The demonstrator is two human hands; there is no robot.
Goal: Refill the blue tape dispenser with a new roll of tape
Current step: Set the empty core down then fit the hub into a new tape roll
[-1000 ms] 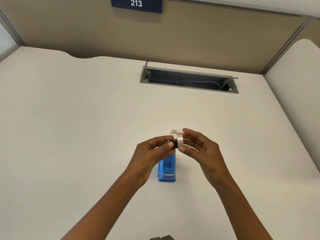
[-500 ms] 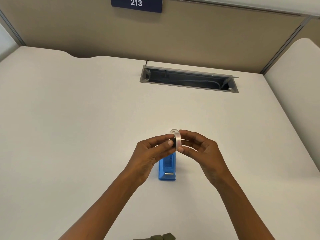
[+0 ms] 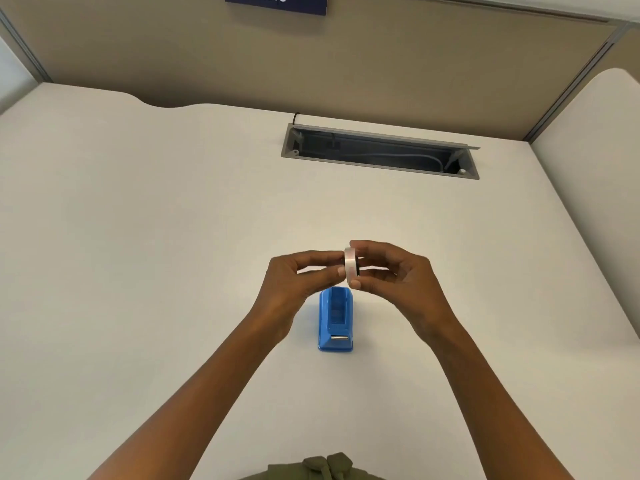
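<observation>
The blue tape dispenser (image 3: 335, 320) stands on the white desk (image 3: 156, 254) with its roll slot empty and its metal cutter at the near end. Just above its far end, both my hands hold a clear tape roll (image 3: 350, 266) edge-on towards me. My right hand (image 3: 394, 277) pinches the roll top and bottom with fingers and thumb. The fingertips of my left hand (image 3: 298, 278) press against the roll's left face. A dark sliver, apparently the black core, shows at the roll's right side.
A grey cable tray opening (image 3: 381, 152) with cords inside is sunk into the desk at the back. A beige partition (image 3: 381, 64) with a blue number sign (image 3: 277, 3) closes the far edge. A second desk surface (image 3: 595, 150) adjoins on the right.
My hands have come closer together. The black core that stuck out from my left fingers is now almost hidden inside the roll. The clear ring seen on the desk behind is out of sight.
</observation>
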